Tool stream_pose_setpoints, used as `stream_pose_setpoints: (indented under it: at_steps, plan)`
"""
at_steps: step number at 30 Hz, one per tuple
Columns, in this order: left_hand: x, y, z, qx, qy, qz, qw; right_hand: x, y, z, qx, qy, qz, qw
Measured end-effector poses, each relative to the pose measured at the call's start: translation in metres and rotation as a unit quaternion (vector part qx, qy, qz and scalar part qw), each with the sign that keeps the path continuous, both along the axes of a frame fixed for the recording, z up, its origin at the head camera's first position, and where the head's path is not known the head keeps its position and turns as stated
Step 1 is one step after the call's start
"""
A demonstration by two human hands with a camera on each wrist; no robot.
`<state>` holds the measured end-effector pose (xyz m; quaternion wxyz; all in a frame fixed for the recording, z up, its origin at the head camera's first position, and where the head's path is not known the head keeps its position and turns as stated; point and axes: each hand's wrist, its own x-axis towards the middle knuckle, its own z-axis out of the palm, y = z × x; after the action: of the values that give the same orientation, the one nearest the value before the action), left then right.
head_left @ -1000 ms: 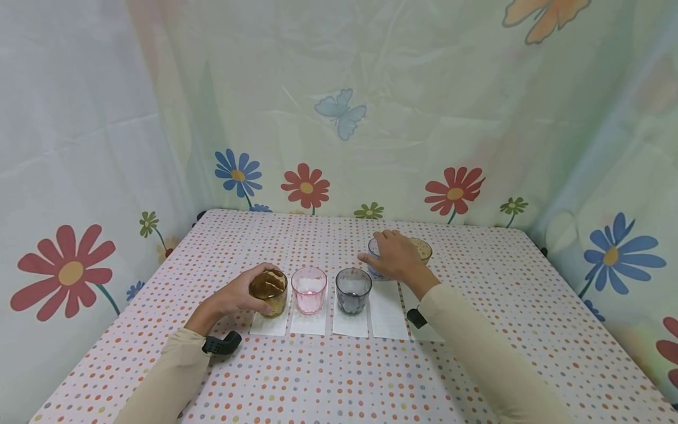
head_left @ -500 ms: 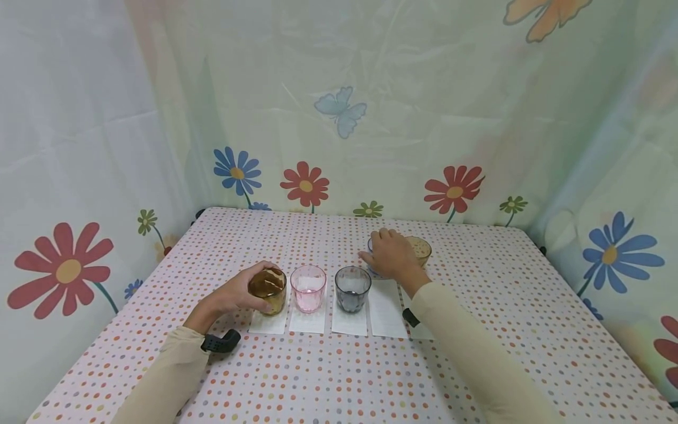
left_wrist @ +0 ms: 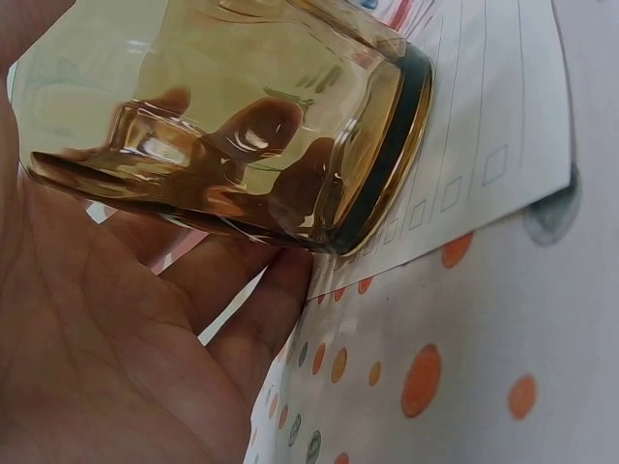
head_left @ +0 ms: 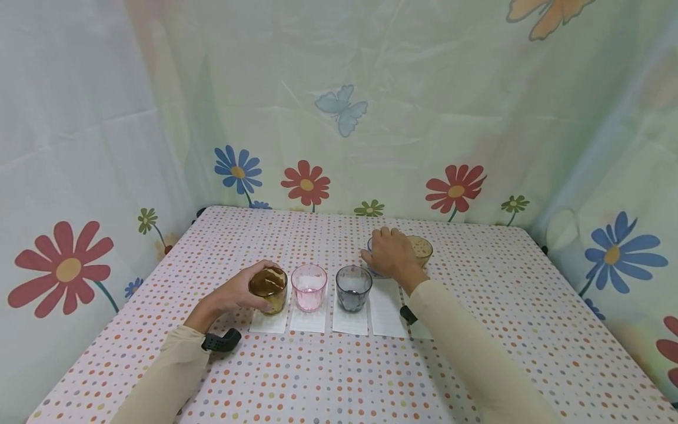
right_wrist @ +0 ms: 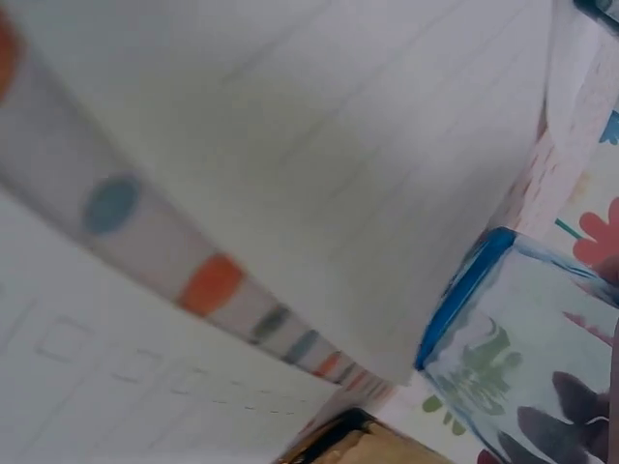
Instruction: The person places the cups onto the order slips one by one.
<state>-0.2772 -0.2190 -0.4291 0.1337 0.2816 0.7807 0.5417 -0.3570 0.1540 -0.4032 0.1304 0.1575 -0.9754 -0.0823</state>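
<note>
Running this one from my desk through the cameras, and both hands are busy with glassware, well apart from each other. The left hand is wrapped round the amber glass, left of centre in the head view; in the left wrist view I can see its fingers curling behind, with the base right over the edge of one of the paper slips. The right hand comes down over the blue glass, right of centre and further up the frame, and looks clamped on it from above, though it hides most of the glass. In the right wrist view the blue base sits just by the far end of a slip; I honestly can't tell if it's touching the dotted cloth. The pink glass and grey glass stand upright mid-frame, each on its slip. For handling, I'd keep the left hold steady and light so that slip doesn't skid. On the right, I'd lift slightly rather than drag, keep the rim level, and watch the knuckles: the brown glass is right beside that hand, so a sideways swing could clip it. Smooth glass probably slides in the fingers too, so I'd go slow and let go only once the base is flat.
</note>
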Motion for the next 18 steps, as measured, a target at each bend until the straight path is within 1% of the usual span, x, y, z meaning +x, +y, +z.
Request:
stream_pose_setpoints:
  at_steps: [5,12,18]
  plan:
    - [-0.0007,0.0,0.0006,0.002,-0.001,-0.002,1.0,0.0006,-0.0027,0.0044,-0.025,-0.004,0.002,0.9997]
    - [-0.0005,0.0008,0.0036,-0.001,0.006,0.002,1.0,0.0012,-0.0028,0.0075,-0.017,0.003,0.008,0.9998]
    - [0.0012,0.0,0.0028,0.001,-0.011,0.003,0.9999,0.0026,-0.0019,0.0085,-0.02,-0.009,0.008,0.9997]
